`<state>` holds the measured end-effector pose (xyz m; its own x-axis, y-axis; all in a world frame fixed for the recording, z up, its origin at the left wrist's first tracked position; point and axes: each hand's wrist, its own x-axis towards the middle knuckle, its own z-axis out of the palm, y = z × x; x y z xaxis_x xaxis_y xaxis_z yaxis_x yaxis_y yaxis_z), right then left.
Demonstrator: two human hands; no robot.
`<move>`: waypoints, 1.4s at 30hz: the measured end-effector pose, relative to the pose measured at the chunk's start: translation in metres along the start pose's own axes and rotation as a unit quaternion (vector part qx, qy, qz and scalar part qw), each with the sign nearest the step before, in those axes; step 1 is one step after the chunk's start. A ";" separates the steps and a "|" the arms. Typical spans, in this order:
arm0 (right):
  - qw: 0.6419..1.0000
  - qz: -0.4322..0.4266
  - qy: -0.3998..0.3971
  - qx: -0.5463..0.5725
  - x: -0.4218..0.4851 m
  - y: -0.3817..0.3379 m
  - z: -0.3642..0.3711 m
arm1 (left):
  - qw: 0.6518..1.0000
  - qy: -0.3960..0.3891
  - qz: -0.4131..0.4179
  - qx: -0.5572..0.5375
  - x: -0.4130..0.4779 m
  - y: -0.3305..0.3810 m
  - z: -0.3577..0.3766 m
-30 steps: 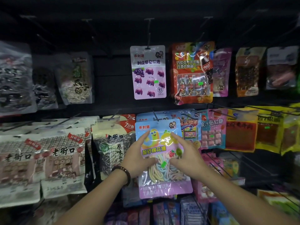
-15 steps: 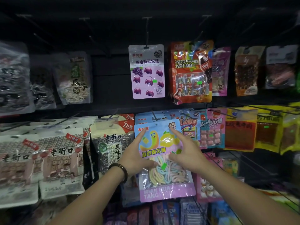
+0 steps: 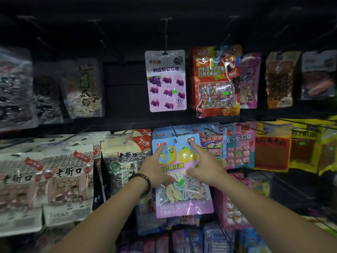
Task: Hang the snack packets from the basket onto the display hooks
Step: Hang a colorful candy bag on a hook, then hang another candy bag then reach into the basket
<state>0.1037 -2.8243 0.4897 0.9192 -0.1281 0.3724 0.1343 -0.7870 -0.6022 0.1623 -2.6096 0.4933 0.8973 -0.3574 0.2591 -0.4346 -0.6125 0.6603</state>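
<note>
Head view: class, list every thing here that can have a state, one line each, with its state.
marshmallow packet, upright, held at a middle-row hook by both hands; whether threaded, cannot tell.
left hand, grips the packet's left edge, index finger straight.
right hand, grips its right edge, index finger straight.
grape gummy packet, hanging from an upper hook.
cola chocolate packet, hanging, slightly tilted.

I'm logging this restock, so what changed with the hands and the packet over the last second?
Both index fingers slid a little up the blue packet toward its top edge at the hook tip. The left hand and right hand still hold it; nothing was let go. The purple packet above and the other hung packets stayed put.
</note>
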 end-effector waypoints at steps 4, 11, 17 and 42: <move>0.999 0.045 -0.018 0.012 0.018 -0.003 0.010 | 0.999 0.030 -0.034 0.009 0.015 0.000 0.014; 0.996 0.063 -0.055 -0.029 0.012 -0.003 0.016 | 0.998 0.060 -0.028 0.021 0.023 -0.010 0.033; 0.995 0.060 -0.056 -0.059 -0.019 0.005 0.024 | 0.996 0.042 -0.036 0.075 -0.015 -0.006 0.036; 0.908 0.282 -0.306 -0.056 -0.414 0.236 0.305 | 0.883 -0.246 -0.395 0.060 -0.345 -0.311 0.386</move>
<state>-0.1321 -2.7730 -0.0223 0.8678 -0.1978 -0.4557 -0.4293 -0.7604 -0.4874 -0.0418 -2.5678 -0.0734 0.7953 -0.0297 -0.6054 0.2801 -0.8678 0.4105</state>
